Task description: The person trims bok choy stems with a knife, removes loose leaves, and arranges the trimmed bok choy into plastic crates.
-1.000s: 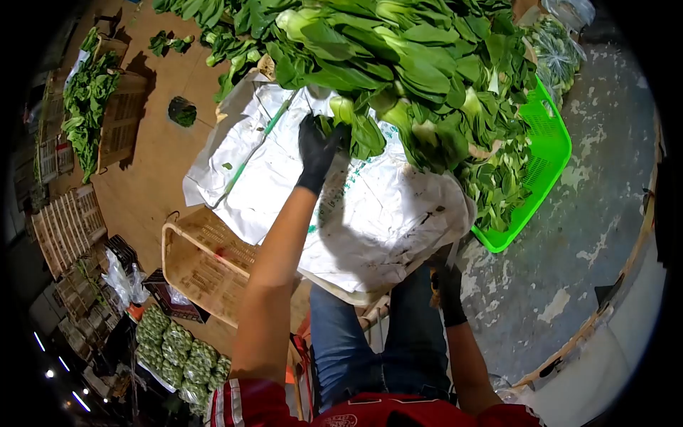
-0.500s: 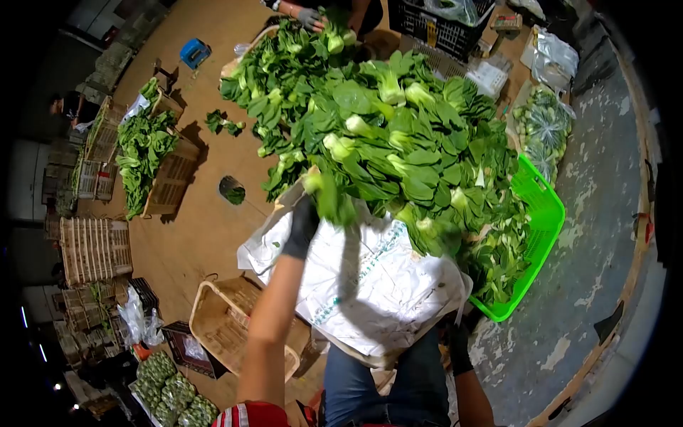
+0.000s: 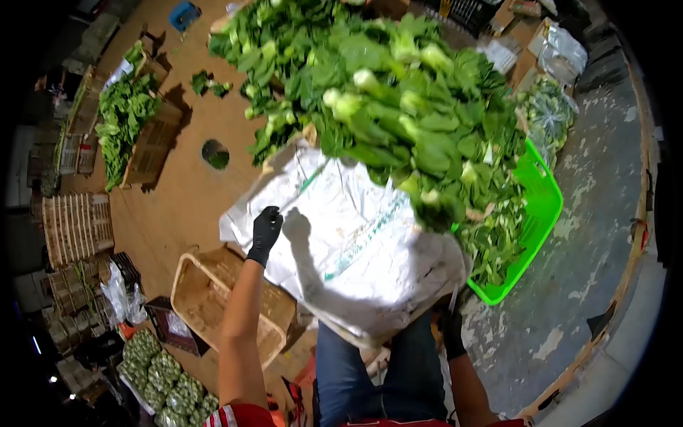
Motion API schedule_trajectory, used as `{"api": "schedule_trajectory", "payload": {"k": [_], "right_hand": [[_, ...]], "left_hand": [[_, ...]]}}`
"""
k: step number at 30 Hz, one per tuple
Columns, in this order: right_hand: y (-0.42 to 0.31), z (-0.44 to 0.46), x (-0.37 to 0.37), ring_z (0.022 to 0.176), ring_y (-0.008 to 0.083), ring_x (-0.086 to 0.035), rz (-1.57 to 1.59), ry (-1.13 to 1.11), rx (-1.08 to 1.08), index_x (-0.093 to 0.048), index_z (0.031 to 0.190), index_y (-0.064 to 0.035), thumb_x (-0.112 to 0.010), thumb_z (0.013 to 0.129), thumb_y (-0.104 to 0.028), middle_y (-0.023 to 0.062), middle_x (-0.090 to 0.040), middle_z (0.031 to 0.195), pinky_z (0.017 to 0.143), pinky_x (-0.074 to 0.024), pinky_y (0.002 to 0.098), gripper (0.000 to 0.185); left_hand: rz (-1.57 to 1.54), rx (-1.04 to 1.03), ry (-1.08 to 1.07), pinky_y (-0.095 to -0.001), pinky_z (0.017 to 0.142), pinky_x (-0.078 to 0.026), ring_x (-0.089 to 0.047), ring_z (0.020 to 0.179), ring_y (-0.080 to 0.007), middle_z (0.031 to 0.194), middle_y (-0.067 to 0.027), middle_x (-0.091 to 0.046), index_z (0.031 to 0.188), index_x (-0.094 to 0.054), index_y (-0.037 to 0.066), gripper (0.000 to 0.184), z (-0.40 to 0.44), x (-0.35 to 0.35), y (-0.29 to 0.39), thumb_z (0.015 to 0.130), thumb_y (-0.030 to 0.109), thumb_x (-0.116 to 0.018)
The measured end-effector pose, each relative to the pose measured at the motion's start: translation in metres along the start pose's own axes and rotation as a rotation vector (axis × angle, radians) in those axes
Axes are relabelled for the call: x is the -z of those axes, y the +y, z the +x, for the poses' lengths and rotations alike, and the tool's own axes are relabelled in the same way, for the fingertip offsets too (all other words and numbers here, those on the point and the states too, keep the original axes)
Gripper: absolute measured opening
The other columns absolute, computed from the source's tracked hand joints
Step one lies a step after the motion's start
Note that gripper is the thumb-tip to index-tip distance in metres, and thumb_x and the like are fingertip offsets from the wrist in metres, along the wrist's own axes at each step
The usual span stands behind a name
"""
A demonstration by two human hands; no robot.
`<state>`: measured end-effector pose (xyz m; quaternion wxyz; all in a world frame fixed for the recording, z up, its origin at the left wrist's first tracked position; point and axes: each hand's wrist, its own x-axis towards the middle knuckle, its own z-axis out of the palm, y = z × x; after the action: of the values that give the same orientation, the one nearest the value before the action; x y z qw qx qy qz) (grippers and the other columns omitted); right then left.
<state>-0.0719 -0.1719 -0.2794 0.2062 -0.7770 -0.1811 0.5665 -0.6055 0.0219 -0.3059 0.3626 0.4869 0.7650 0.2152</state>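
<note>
My left hand (image 3: 265, 232), in a black glove, is closed over the left part of the white sheet (image 3: 370, 249); no vegetable shows in it. Its shadow falls on the sheet. My right hand (image 3: 449, 329), also gloved in black, is low beside my right knee, its fingers wrapped round the handle of a knife (image 3: 453, 299) whose blade points up. Beyond the sheet lies a large heap of leafy green vegetables (image 3: 405, 121) with pale stems. Loose leaves (image 3: 491, 245) fill part of the bright green basket (image 3: 544, 220) on the right.
An empty tan crate (image 3: 196, 285) stands left of my legs. Farther left are crates, one with greens (image 3: 128, 114), and bagged green produce (image 3: 160, 377). A clear bag of vegetables (image 3: 548, 114) sits at the upper right. A blue stool (image 3: 184, 16) is at the upper left.
The vegetable my left hand held at the sheet's far left edge is gone from it. That hand has come back nearer me and closed. My right hand stays low at the right.
</note>
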Motion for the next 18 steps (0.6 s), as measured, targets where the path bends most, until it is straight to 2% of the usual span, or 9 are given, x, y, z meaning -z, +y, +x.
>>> {"api": "schedule_trajectory", "payload": {"k": [3,4,6,8,10,12,13,16,18], "right_hand": [[0.003,0.010,-0.026,0.040,0.0087,-0.042,0.074,0.034,-0.057,-0.062,0.088,-0.0026,-0.056,0.079,-0.012,0.0006,-0.050,0.053,0.038,-0.0331,0.0239,0.015],[0.025,0.024,-0.032,0.042,0.0080,-0.044,0.090,-0.001,-0.030,-0.061,0.093,-0.0007,-0.054,0.084,-0.017,0.0111,-0.067,0.082,0.037,-0.0332,0.0216,0.020],[0.047,0.038,-0.050,0.045,0.0090,-0.047,-0.092,-0.046,0.139,-0.060,0.099,-0.0003,-0.057,0.084,-0.020,0.0104,-0.067,0.085,0.040,-0.0362,0.0227,0.025],[0.043,0.037,-0.079,0.049,0.0102,-0.052,-0.104,0.012,-0.066,-0.062,0.098,-0.0050,-0.059,0.080,-0.028,0.0054,-0.065,0.076,0.041,-0.0382,0.0244,0.030],[0.038,0.030,-0.098,0.050,0.0097,-0.052,-0.074,0.011,-0.033,-0.062,0.099,-0.0077,-0.059,0.078,-0.032,0.0029,-0.064,0.074,0.041,-0.0380,0.0244,0.032],[0.052,0.038,-0.110,0.052,0.0116,-0.052,-0.067,0.036,0.008,-0.060,0.102,-0.0050,-0.057,0.084,-0.022,0.0027,-0.063,0.078,0.046,-0.0412,0.0242,0.026],[0.052,0.038,-0.112,0.052,0.0119,-0.052,-0.077,0.044,0.093,-0.059,0.103,-0.0046,-0.056,0.084,-0.022,0.0026,-0.063,0.077,0.046,-0.0416,0.0245,0.026],[0.052,0.039,-0.113,0.054,0.0122,-0.052,-0.064,0.081,0.130,-0.056,0.105,-0.0047,-0.055,0.084,-0.023,0.0023,-0.061,0.076,0.046,-0.0418,0.0254,0.028],[0.063,0.051,-0.111,0.055,0.0119,-0.052,-0.083,0.109,0.078,-0.055,0.104,-0.0048,-0.055,0.084,-0.023,0.0025,-0.060,0.076,0.046,-0.0416,0.0254,0.027]], "left_hand": [[0.613,-0.334,0.278,-0.0442,0.082,-0.044,-0.053,0.095,-0.0356,0.102,-0.0216,-0.055,0.109,-0.052,0.002,0.038,-0.037,-0.037,-0.088,0.074,0.014,-0.059],[0.642,-0.425,0.342,-0.0447,0.080,-0.044,-0.054,0.090,-0.0372,0.097,-0.0214,-0.055,0.106,-0.053,0.002,0.035,-0.037,-0.042,-0.106,0.074,0.015,-0.060],[0.570,-0.319,0.234,-0.0448,0.076,-0.044,-0.053,0.086,-0.0376,0.093,-0.0203,-0.054,0.101,-0.053,0.002,0.030,-0.033,-0.048,-0.115,0.075,0.015,-0.060],[0.671,-0.218,0.244,-0.0436,0.075,-0.042,-0.052,0.084,-0.0352,0.090,-0.0170,-0.054,0.099,-0.054,0.002,0.029,-0.026,-0.048,-0.096,0.074,0.015,-0.062],[0.649,-0.264,0.329,-0.0427,0.074,-0.042,-0.051,0.083,-0.0347,0.091,-0.0166,-0.055,0.097,-0.056,0.003,0.025,-0.015,-0.042,-0.090,0.075,0.013,-0.059],[0.625,-0.289,0.348,-0.0419,0.075,-0.041,-0.051,0.082,-0.0347,0.091,-0.0163,-0.055,0.096,-0.057,0.003,0.021,-0.006,-0.035,-0.092,0.076,0.011,-0.056],[0.680,-0.491,0.289,-0.0433,0.069,-0.040,-0.051,0.077,-0.0347,0.086,-0.0161,-0.053,0.095,-0.056,0.003,0.021,0.006,-0.037,-0.128,0.075,0.010,-0.055],[0.630,-0.325,0.255,-0.0445,0.068,-0.041,-0.052,0.078,-0.0355,0.086,-0.0164,-0.053,0.098,-0.055,0.004,0.023,0.012,-0.043,-0.127,0.076,0.012,-0.056],[0.313,-0.232,0.091,-0.0453,0.066,-0.044,-0.056,0.080,-0.0369,0.085,-0.0185,-0.058,0.098,-0.054,0.003,0.025,0.020,-0.030,-0.126,0.078,0.017,-0.058]]}}
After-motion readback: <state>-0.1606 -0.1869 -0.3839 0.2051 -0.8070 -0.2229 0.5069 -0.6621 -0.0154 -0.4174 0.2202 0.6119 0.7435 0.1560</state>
